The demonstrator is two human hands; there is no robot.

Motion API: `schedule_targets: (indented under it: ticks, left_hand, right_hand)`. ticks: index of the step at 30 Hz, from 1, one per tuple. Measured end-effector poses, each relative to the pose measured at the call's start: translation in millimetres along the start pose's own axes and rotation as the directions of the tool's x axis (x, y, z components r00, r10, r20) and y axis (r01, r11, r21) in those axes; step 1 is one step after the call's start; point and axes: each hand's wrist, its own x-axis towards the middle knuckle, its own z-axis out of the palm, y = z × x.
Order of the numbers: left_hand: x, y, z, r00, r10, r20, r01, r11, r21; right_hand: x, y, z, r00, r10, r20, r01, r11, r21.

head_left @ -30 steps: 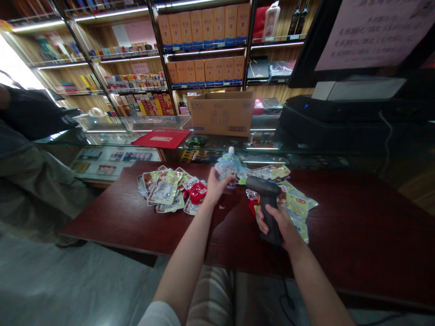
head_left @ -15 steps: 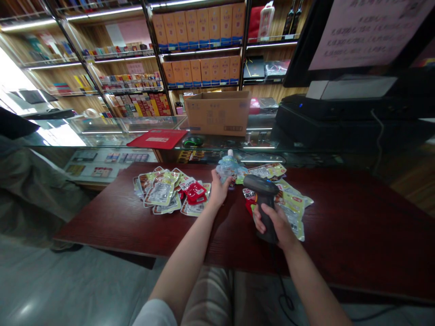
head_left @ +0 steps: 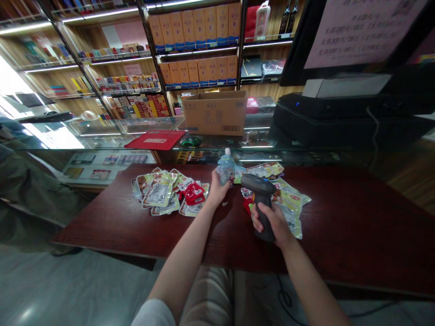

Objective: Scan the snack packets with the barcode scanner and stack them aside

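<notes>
My left hand (head_left: pixel 216 188) is closed round a pale blue spouted drink pouch (head_left: pixel 226 165) held upright above the dark red wooden table (head_left: pixel 112 215). My right hand (head_left: pixel 270 222) grips the handle of a black barcode scanner (head_left: pixel 260 199), whose head points toward the pouch. To the left of my left hand lies a heap of green and red snack packets (head_left: pixel 166 194). A second spread of packets (head_left: pixel 288 201) sits under and to the right of the scanner.
A glass counter (head_left: pixel 112 136) runs behind the table, bearing a red mat (head_left: pixel 154 139), a cardboard box (head_left: pixel 214 112) and a black till unit (head_left: pixel 340 117). Stocked shelves (head_left: pixel 197 40) fill the back wall. Another person's clothing (head_left: pixel 23 190) shows at the far left.
The view has drifted slightly; both hands keep their hold and have shifted a little left and up. The person at the left has moved further out of view.
</notes>
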Motion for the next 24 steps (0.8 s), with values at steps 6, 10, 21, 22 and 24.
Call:
schedule_targets:
  ticks: [6,10,21,22,24]
  left_hand:
    - [2,0,-1.9,0.999,-0.043,-0.016,0.045,0.987,0.156]
    - [0,8,-1.6,0.999,-0.053,-0.003,0.053,0.992,0.118]
    - [1,9,-3.6,0.997,-0.055,0.052,0.052,0.997,0.048]
    - [0,10,-4.1,0.997,-0.054,0.054,0.051,0.997,0.05]
    - [0,13,-5.4,0.997,-0.05,0.053,0.047,0.997,0.06]
  right_hand:
    - [0,0,1,1.0,-0.008,-0.015,0.007,1.0,-0.025]
    - [0,0,0,1.0,-0.003,0.003,0.003,0.999,-0.039]
    - [-2,0,1,1.0,-0.026,-0.012,0.025,0.998,-0.058]
    - [-2,0,1,1.0,-0.028,-0.006,0.028,0.998,-0.062]
    - [-2,-1,1,1.0,-0.031,0.002,0.031,0.998,-0.063]
